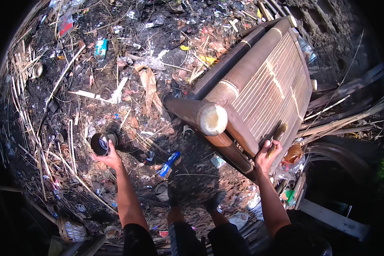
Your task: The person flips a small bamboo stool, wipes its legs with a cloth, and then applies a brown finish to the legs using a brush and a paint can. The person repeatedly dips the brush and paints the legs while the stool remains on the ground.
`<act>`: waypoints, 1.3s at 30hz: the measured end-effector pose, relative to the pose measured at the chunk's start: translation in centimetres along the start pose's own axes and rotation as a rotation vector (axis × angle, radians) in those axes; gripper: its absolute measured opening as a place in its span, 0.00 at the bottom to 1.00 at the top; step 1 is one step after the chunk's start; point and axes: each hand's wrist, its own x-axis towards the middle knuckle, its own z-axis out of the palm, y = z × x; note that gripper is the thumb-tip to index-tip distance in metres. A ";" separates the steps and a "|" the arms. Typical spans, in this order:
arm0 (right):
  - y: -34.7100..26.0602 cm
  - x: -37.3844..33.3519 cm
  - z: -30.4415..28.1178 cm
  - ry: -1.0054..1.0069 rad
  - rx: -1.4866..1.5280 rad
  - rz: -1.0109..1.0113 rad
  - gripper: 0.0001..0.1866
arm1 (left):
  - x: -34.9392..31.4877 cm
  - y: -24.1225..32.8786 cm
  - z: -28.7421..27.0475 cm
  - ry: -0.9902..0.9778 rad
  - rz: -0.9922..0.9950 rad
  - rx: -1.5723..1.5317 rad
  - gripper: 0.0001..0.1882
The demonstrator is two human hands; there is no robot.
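Observation:
My left hand (110, 158) is wrapped round a dark round can (100, 144), held over the littered ground. Its open top faces me, and something shiny shows inside. At the near corner of a bamboo bench (264, 81), my right hand (269, 155) is closed on a short brownish stick-like tool (280, 132). The tool's rounded, yellowish-brown end points up over the slatted seat; its exact kind is unclear. The bench stands tilted in the picture, with a thick bamboo post (212, 119) showing its pale cut end toward me.
Litter, dry leaves and bamboo strips cover the dark ground. A blue wrapper (170, 164) lies between my arms, near my feet. Bamboo poles and split strips (350, 117) are heaped right of the bench. A grey beam (335, 219) lies at the lower right.

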 end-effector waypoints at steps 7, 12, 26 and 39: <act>1.5 0.7 -1.0 0.066 0.227 0.159 0.15 | -8.7 11.0 -13.3 -0.137 0.063 -0.163 0.51; -3.6 3.1 -8.2 0.120 0.693 0.404 0.19 | -15.8 20.7 -24.8 -0.293 0.166 -0.253 0.53; 7.8 3.9 -55.4 -0.281 1.293 0.959 0.10 | -47.7 46.5 -44.5 -1.012 0.336 -0.628 0.58; 3.5 10.4 -77.1 -0.511 0.660 0.346 0.07 | -63.8 57.3 -51.7 -1.451 0.891 -0.614 0.55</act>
